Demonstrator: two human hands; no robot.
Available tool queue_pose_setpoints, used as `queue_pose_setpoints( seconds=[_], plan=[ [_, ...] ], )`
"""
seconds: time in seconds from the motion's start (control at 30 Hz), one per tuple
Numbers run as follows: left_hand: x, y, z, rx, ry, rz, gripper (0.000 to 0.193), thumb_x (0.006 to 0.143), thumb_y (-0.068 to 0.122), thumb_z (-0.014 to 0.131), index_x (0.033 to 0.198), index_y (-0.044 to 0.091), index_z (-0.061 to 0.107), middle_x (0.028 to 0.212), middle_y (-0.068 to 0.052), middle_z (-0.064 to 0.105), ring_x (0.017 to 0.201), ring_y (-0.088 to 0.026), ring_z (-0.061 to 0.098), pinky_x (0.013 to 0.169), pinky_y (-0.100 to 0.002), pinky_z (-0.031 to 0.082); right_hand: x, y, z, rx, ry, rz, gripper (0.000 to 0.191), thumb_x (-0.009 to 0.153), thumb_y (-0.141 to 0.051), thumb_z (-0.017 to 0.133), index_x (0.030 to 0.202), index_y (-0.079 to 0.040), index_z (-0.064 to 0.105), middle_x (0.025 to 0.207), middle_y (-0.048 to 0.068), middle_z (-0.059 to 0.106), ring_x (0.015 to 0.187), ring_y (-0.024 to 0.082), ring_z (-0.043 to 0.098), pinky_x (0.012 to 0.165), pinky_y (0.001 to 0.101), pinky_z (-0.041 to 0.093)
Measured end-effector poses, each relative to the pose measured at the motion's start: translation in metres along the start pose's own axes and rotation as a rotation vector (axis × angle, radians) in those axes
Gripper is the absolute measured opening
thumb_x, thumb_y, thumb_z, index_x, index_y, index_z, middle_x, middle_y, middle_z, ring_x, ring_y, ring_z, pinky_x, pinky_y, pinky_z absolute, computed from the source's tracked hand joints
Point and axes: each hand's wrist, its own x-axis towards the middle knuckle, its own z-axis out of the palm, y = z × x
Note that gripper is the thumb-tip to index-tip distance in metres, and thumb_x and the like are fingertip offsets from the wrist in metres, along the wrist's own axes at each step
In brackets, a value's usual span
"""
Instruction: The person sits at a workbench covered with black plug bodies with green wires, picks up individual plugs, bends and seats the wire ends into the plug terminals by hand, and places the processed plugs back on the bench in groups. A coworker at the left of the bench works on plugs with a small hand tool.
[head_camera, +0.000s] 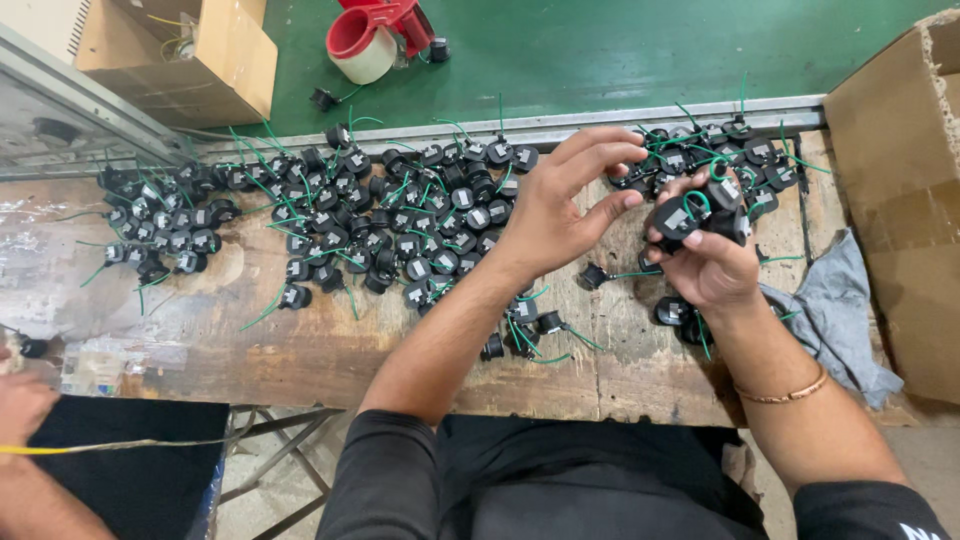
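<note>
My right hand (712, 262) holds a cluster of small black round parts with green wires (700, 210) above the wooden bench (300, 340). My left hand (570, 205) hovers just left of that cluster with fingers spread and nothing in it. A wide spread of the same black parts (400, 215) covers the bench to the left of my hands. Another pile (725, 150) lies behind my right hand. A few loose parts (525, 335) rest under my left forearm.
A grey rag (835, 310) lies at the right, beside a cardboard box (900, 190). On the green floor beyond sit a red tape dispenser (375, 35) and another cardboard box (190, 55). Another person's hand (20, 405) holds a yellow strand at the lower left.
</note>
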Motion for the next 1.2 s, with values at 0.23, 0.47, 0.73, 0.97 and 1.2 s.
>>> queue_pose_setpoints(
  seconds=[0.23, 0.47, 0.73, 0.97, 1.2],
  plan=[
    [-0.01, -0.024, 0.009, 0.326, -0.396, -0.164, 0.044, 0.081, 0.031, 0.083, 0.12, 0.016, 0.069, 0.135, -0.007, 0.065, 0.112, -0.03, 0.069, 0.092, -0.043, 0.055, -0.003, -0.006, -0.019, 0.168, -0.02, 0.038, 0.046, 0.094, -0.007, 0.071, 0.134, -0.013, 0.049, 0.124, 0.015, 0.056, 0.097, 0.025, 0.061, 0.077, 0.0338, 0.055],
    [-0.026, -0.036, 0.029, 0.51, -0.881, -0.167, 0.052, 0.075, 0.036, 0.084, 0.122, 0.018, 0.067, 0.124, -0.008, 0.066, 0.119, -0.032, 0.063, 0.095, -0.049, 0.05, -0.001, -0.011, -0.02, 0.275, -0.092, 0.034, 0.041, 0.099, -0.011, 0.07, 0.134, -0.01, 0.05, 0.121, 0.016, 0.058, 0.095, 0.023, 0.061, 0.075, 0.0307, 0.054],
    [-0.027, -0.036, 0.027, 0.471, -0.915, -0.196, 0.041, 0.069, 0.028, 0.085, 0.107, 0.02, 0.072, 0.102, -0.006, 0.073, 0.102, -0.031, 0.068, 0.085, -0.047, 0.052, 0.001, -0.049, -0.015, 0.164, -0.068, -0.084, 0.043, 0.103, -0.011, 0.071, 0.14, -0.013, 0.049, 0.122, 0.012, 0.058, 0.096, 0.019, 0.059, 0.084, 0.0297, 0.057],
    [-0.027, -0.045, 0.029, 0.424, -1.008, -0.239, 0.019, 0.068, 0.022, 0.082, 0.084, 0.017, 0.074, 0.089, -0.003, 0.075, 0.092, -0.028, 0.072, 0.076, -0.046, 0.055, -0.002, -0.146, -0.036, -0.089, 0.082, -0.402, 0.047, 0.105, -0.012, 0.07, 0.146, -0.014, 0.048, 0.123, 0.011, 0.06, 0.1, 0.018, 0.063, 0.089, 0.0288, 0.06],
    [-0.021, -0.05, 0.023, 0.431, -0.719, -0.171, 0.011, 0.075, 0.014, 0.075, 0.086, 0.015, 0.074, 0.092, -0.007, 0.073, 0.091, -0.033, 0.07, 0.073, -0.048, 0.053, -0.005, -0.186, -0.085, -0.321, 0.626, -0.415, 0.051, 0.104, -0.014, 0.071, 0.148, -0.013, 0.045, 0.121, 0.012, 0.062, 0.1, 0.019, 0.067, 0.086, 0.0299, 0.062]
  ],
)
